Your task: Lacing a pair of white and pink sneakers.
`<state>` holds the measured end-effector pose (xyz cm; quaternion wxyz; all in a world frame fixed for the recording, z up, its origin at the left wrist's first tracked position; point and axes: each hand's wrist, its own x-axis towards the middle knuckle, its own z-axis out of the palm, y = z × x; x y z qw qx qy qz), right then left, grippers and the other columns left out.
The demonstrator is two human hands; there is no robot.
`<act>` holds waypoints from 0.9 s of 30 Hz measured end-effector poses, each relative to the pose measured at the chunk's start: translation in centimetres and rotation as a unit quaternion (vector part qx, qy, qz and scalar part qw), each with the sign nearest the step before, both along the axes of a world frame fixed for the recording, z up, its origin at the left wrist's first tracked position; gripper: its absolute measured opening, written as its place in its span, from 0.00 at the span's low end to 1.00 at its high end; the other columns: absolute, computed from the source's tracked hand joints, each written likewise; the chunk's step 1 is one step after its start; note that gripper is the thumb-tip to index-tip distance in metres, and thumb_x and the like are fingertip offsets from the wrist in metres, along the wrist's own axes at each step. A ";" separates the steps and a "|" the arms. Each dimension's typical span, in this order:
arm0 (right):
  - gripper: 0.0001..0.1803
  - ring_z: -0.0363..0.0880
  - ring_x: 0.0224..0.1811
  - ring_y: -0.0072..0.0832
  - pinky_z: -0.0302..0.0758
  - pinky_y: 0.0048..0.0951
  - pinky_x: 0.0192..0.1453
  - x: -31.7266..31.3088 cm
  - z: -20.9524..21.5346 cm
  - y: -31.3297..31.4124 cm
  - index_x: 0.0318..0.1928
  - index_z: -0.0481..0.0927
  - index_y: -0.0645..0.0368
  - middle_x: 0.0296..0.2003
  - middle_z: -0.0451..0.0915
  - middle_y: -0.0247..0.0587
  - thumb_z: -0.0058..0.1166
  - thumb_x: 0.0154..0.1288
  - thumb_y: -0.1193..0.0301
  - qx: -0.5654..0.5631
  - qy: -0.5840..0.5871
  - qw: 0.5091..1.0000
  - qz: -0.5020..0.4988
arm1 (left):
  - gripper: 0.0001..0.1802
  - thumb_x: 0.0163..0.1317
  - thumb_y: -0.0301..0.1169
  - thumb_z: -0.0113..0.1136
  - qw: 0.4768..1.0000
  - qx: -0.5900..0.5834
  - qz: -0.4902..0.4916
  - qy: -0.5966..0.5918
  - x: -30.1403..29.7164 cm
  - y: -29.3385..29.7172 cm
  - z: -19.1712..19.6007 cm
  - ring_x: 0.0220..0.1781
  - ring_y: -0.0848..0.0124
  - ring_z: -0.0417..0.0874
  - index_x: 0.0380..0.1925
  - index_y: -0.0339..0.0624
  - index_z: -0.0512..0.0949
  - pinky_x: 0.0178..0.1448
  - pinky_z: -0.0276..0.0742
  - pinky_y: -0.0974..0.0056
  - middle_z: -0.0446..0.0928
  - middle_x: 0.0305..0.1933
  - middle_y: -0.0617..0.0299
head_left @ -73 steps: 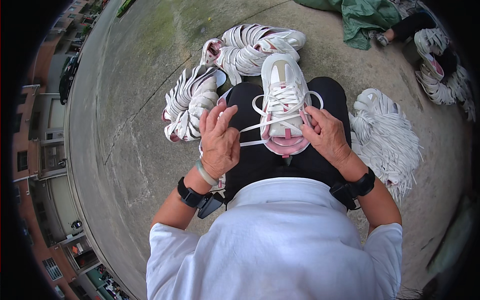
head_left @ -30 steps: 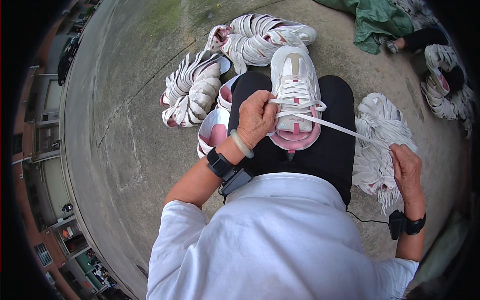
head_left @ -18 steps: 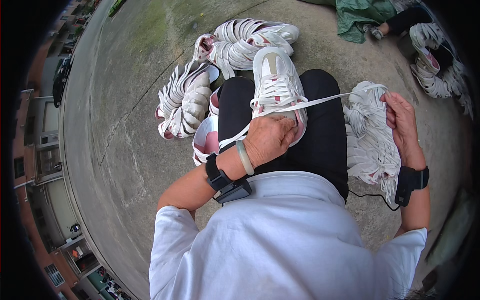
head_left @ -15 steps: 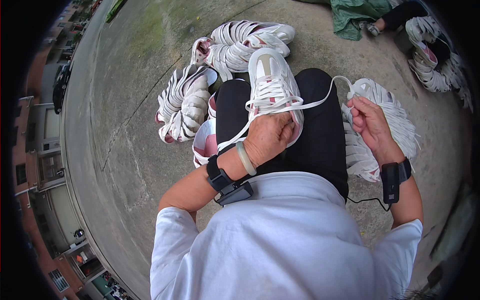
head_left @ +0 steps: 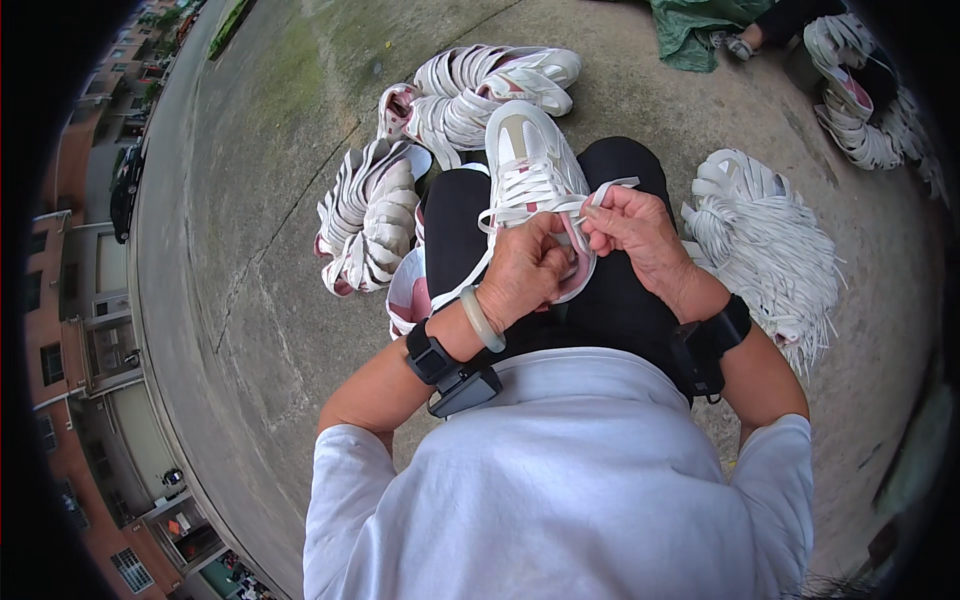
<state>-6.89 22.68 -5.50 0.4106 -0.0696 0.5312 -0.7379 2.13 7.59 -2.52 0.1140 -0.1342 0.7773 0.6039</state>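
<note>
A white sneaker [head_left: 528,140] with beige and pink parts rests on my lap, toe pointing away from me. Its white lace [head_left: 530,188] runs crosswise over the tongue. My left hand [head_left: 525,262] is closed at the shoe's opening, fingers bent against the collar and tongue; what it pinches there is mostly hidden. At the shoe's right side, my right hand [head_left: 640,235] pinches the white lace near the upper eyelets, and a short loose end sticks out beyond the fingers. Another lace end hangs down on the left, past my left wrist.
Rows of nested white shoe uppers [head_left: 370,215] lie on the concrete to the left, with more shoes [head_left: 480,95] ahead. On the right sits a bundle of white laces [head_left: 770,240]. At the far right, another person's leg [head_left: 790,30] shows beside more uppers [head_left: 850,110] and green sheeting [head_left: 690,30].
My right hand has come left from beside the lace bundle to the shoe, bringing the lace along. My left hand stays at the shoe opening with its fingers shifted slightly.
</note>
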 end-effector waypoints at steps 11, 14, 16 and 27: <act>0.06 0.70 0.20 0.13 0.67 0.20 0.23 0.7 -0.8 -0.7 0.28 0.75 0.63 0.19 0.74 0.30 0.53 0.60 0.73 0.096 0.248 0.963 -0.039 | 0.09 0.59 0.19 0.48 0.999 0.002 0.033 -0.013 -0.2 0.5 -0.2 0.13 0.80 0.73 0.40 0.33 0.72 0.16 0.67 0.76 0.76 0.22 0.60; 0.06 0.71 0.21 0.13 0.67 0.20 0.24 0.8 -0.9 -1.4 0.28 0.74 0.63 0.20 0.75 0.31 0.53 0.59 0.74 0.146 0.501 0.850 -0.067 | 0.08 0.59 0.20 0.49 0.999 -0.017 0.038 0.021 -0.2 0.6 -0.7 0.14 0.80 0.74 0.39 0.34 0.73 0.17 0.68 0.76 0.77 0.23 0.60; 0.06 0.71 0.22 0.12 0.68 0.19 0.25 1.0 -1.1 -1.7 0.27 0.74 0.63 0.21 0.76 0.31 0.54 0.59 0.74 0.142 0.586 0.791 -0.099 | 0.07 0.60 0.21 0.50 0.998 0.000 0.047 0.039 -0.1 0.6 -0.9 0.15 0.81 0.74 0.38 0.33 0.74 0.18 0.69 0.77 0.78 0.24 0.61; 0.03 0.63 0.20 0.10 0.60 0.14 0.24 2.1 -1.1 -1.4 0.29 0.76 0.60 0.20 0.71 0.24 0.54 0.59 0.75 -0.063 0.011 0.991 -0.116 | 0.07 0.62 0.24 0.49 0.988 0.129 0.081 -0.030 -0.4 0.1 -0.3 0.14 0.83 0.70 0.29 0.36 0.75 0.16 0.64 0.78 0.74 0.20 0.66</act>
